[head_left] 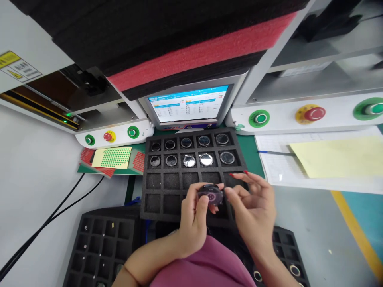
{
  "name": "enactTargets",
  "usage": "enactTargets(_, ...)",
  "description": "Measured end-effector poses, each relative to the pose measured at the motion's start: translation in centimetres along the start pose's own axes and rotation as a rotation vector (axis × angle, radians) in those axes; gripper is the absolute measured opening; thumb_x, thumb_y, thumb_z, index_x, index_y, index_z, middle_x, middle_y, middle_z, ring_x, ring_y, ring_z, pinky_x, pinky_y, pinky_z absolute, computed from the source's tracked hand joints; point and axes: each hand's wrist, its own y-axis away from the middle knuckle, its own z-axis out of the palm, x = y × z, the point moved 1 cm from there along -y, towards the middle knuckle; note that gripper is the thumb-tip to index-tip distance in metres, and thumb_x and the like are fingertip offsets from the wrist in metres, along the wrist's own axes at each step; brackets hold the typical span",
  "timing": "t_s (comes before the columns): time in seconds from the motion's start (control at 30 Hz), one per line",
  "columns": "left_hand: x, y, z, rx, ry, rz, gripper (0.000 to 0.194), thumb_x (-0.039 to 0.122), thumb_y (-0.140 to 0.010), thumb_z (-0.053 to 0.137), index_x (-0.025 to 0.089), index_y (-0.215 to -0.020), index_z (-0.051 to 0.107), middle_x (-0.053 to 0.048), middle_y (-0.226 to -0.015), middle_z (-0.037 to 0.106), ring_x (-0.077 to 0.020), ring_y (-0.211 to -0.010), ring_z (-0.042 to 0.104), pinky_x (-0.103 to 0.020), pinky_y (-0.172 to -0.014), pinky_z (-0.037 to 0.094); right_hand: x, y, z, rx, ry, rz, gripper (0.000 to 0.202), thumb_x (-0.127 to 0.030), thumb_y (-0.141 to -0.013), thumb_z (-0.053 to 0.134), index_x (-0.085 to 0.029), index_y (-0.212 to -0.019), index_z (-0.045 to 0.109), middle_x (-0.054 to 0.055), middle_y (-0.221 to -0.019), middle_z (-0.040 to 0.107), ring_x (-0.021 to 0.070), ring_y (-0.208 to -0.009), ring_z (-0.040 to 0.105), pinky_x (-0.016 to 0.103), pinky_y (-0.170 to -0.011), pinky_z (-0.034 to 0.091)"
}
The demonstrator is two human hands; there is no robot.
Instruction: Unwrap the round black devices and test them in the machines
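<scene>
Both hands (194, 217) (254, 207) holding one disc (210, 194).

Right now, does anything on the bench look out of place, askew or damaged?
Nothing stands out. Round parts sit one per cell in the top two rows of the foam tray. Left hand and right hand hold one round part above it.

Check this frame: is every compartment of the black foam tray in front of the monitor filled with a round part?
No: only the two back rows of the foam tray hold round parts; the cells nearer the hands show bare.
</scene>
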Motion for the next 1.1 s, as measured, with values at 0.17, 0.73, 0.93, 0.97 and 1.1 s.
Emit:
enactTargets(0.17,-0.8,-0.8,-6.6,0.115,-0.343,0.172,0.017,0.031,-0.098,0.051,0.023,-0.11,0.058,-0.012,-0.12,0.071,-0.02,-0.094,0.071,-0.035,-0.085,0.054,0.8,-0.4,-1.9,0.174,-0.027,0.016,0.037,-0.028,-0.073,0.077,-0.025,-0.101,0.053,0.002,-0.102,0.062,0.0078,-0.057,0.053,0.024,-0.055,0.045)
enactTargets(0.73,-4.8,-2.8,-18.4,0.135,-1.141,0.456,0.017,0.032,-0.09,0.061,0.032,-0.09,0.078,-0.007,-0.073,0.069,-0.021,-0.072,0.064,-0.034,-0.069,0.044,1.5,0.2,-2.4,0.096,0.001,0.057,0.037,-0.028,-0.067,0.08,-0.025,-0.096,0.056,0.002,-0.09,0.065,0.0119,-0.053,0.052,0.03,-0.057,0.042)
enactTargets(0.93,-4.3,-3.4,-18.5,0.009,-1.235,0.506,0.02,0.028,-0.093,0.057,0.03,-0.091,0.077,-0.007,-0.076,0.068,-0.019,-0.07,0.06,-0.032,-0.066,0.042,1.3,0.4,-2.3,0.103,-0.014,0.081,0.037,-0.026,-0.066,0.08,-0.026,-0.095,0.058,0.001,-0.094,0.066,0.0118,-0.056,0.054,0.028,-0.055,0.043)
enactTargets(0.97,-4.1,-3.5,-18.6,-0.026,-1.246,0.517,0.019,0.027,-0.093,0.057,0.03,-0.093,0.076,-0.007,-0.078,0.069,-0.0188,-0.07,0.06,-0.031,-0.066,0.043,1.3,0.5,-2.4,0.102,-0.015,0.081,0.037,-0.026,-0.067,0.08,-0.026,-0.096,0.058,0.001,-0.094,0.066,0.0117,-0.056,0.054,0.028,-0.054,0.043)
enactTargets(1.1,-3.1,-3.6,-19.1,-0.141,-1.293,0.556,0.016,0.026,-0.091,0.061,0.029,-0.099,0.075,-0.006,-0.089,0.071,-0.0186,-0.078,0.062,-0.031,-0.071,0.049,1.4,0.7,-2.5,0.095,-0.006,0.101,0.04,-0.028,-0.066,0.083,-0.025,-0.098,0.058,0.002,-0.09,0.068,0.0112,-0.055,0.053,0.026,-0.051,0.044)
